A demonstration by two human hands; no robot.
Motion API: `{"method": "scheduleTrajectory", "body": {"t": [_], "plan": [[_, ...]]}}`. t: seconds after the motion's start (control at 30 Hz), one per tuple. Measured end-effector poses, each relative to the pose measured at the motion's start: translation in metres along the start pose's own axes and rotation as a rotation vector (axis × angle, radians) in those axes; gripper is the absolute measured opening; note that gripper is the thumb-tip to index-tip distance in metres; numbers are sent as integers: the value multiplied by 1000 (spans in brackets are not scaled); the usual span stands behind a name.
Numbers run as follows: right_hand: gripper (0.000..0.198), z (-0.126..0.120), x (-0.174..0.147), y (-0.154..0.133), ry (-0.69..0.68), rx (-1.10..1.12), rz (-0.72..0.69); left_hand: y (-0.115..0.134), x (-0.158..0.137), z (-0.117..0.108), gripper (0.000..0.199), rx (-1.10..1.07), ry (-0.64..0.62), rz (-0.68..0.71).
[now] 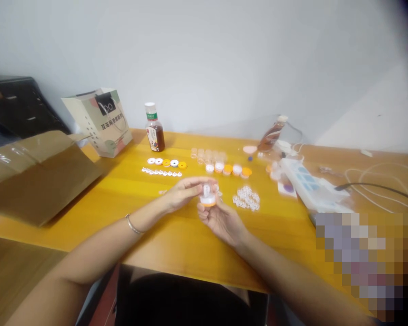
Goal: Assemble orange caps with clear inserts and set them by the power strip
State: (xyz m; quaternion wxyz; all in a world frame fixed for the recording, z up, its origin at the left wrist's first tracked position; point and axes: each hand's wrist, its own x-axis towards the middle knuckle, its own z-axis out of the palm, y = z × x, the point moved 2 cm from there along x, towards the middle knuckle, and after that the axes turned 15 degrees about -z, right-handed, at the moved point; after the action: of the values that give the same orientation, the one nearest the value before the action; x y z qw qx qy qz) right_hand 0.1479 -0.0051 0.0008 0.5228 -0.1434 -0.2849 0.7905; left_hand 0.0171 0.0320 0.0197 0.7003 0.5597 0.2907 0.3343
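Between my two hands, above the table, is a small clear plastic container with an orange base (208, 200) and something white inside. My left hand (184, 194) grips its upper part with the fingertips. My right hand (221, 220) has its fingers closed round the lower part from the other side. Behind the hands stands a row of white and orange round pieces (227, 170), with clear small cups (207, 156) further back. To the right lies a pile of small white pieces (246, 198).
White and orange discs (166, 163) and a row of tiny white pieces (161, 172) lie left of centre. Around them are a dark drink bottle (155, 131), a paper bag (104, 124), and a cardboard box (41, 176). A white power strip (301, 181) with cables and a tilted bottle (272, 135) occupy the right.
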Motion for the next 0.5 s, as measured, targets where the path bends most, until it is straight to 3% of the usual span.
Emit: {"method": "scheduleTrajectory", "body": {"t": [0.13, 0.33, 0.43, 0.5], "plan": [[21, -7, 7, -6, 13, -193, -120, 7, -2, -3, 38, 257, 114, 21], [22, -11, 17, -27, -86, -726, -203, 4, -1, 1, 36, 601, 247, 139], [25, -20, 24, -48, 26, -855, -321, -4, -3, 4, 38, 698, 371, 236], [21, -32, 29, -69, 185, -924, -473, -9, -7, 8, 37, 757, 367, 277]]}}
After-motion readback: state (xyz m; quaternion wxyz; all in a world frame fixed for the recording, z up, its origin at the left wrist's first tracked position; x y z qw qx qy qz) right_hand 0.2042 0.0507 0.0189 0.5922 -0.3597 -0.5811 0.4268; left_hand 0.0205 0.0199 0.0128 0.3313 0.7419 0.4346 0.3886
